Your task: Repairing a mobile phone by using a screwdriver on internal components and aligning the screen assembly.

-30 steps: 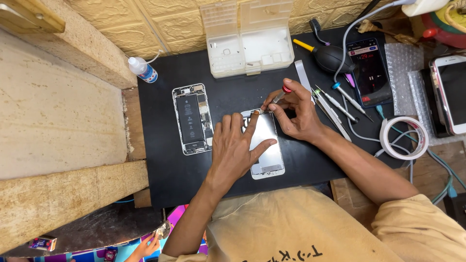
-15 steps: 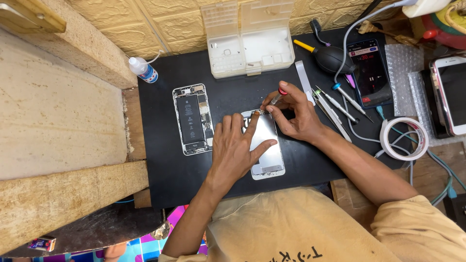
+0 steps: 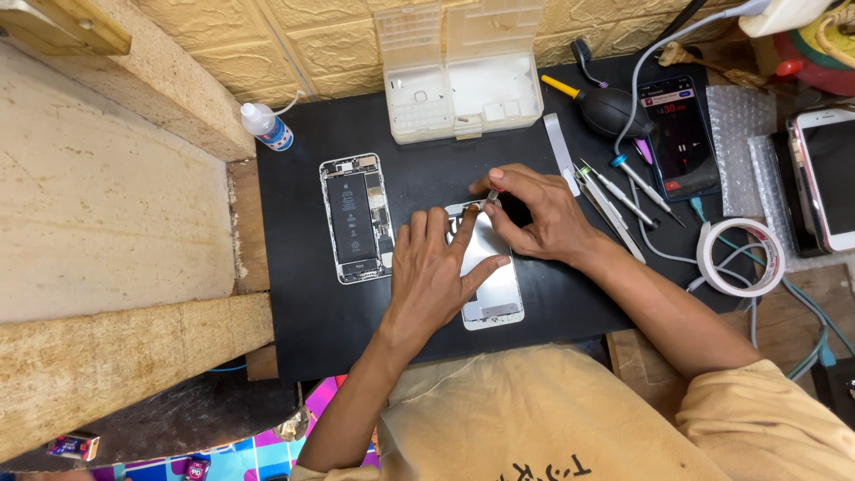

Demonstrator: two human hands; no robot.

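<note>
Head view: a black work mat (image 3: 356, 330) lies between rough stone blocks (image 3: 98, 205) and a yellow textured wall (image 3: 267, 36). At its far edge a clear plastic parts box (image 3: 459, 67) stands open, small pieces in its compartments. The left hand (image 3: 441, 272) presses flat, unclenched, on a detached phone screen panel (image 3: 490, 285) at mid-mat. The right hand (image 3: 539, 214) pinches a small tool (image 3: 492, 194) at the panel's top edge. An opened phone body (image 3: 354, 218) lies left.

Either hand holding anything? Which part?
The right hand pinches a small metal tool near its tip, probably tweezers. The left hand grips nothing; it lies flat on the phone screen panel, pressing it to the mat.
</note>
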